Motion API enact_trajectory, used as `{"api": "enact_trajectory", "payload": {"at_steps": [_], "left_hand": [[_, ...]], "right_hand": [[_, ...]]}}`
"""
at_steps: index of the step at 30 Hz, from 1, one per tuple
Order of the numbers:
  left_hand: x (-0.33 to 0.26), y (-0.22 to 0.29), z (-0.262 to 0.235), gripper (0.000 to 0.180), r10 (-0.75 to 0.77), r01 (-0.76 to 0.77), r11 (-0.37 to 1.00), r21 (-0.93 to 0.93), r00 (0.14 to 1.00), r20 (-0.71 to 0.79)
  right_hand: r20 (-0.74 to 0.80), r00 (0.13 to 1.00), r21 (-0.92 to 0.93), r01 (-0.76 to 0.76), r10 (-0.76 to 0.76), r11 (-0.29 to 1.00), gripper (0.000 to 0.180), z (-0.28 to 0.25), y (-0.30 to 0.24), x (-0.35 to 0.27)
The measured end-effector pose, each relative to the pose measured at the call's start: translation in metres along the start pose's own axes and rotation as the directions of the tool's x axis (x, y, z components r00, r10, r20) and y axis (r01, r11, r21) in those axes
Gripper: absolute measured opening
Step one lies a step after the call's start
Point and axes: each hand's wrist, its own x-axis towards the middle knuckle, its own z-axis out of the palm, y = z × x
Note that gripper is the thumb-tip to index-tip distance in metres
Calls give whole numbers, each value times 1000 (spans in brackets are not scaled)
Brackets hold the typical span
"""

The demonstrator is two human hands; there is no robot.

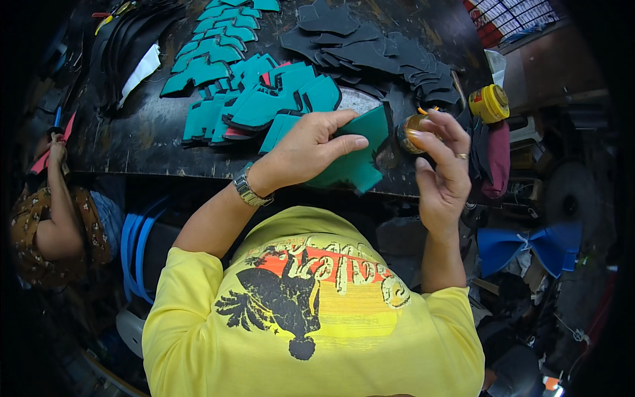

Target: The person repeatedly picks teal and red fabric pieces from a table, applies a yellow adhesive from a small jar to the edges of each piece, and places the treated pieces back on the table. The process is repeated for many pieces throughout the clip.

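Note:
My left hand [317, 145], with a metal watch at the wrist, pinches a flat teal fabric piece [367, 142] with a dark edge between thumb and fingers. The piece is tilted over the near edge of the table. To its right, my right hand [444, 159] is raised with curled fingers; thumb and forefinger are apart, and I see nothing between them. A small jar [411, 134] of amber stuff stands just behind those fingers and is partly hidden by them. An orange stick shows beside the jar.
A heap of teal pieces [264, 106] lies on the dark table [126, 155], with an overlapping row of teal pieces [215, 49] behind it. Black pieces [370, 49] cover the back right. A yellow tub [489, 104] is at the right edge. Another person's arm [58, 205] shows far left.

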Motion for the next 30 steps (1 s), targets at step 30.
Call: {"api": "enact_trajectory", "payload": {"at_steps": [30], "left_hand": [[-5, -2, -3, 32, -82, 126, 899, -420, 989, 121]], "right_hand": [[354, 930, -15, 109, -97, 994, 57, 15, 10, -16]]}}
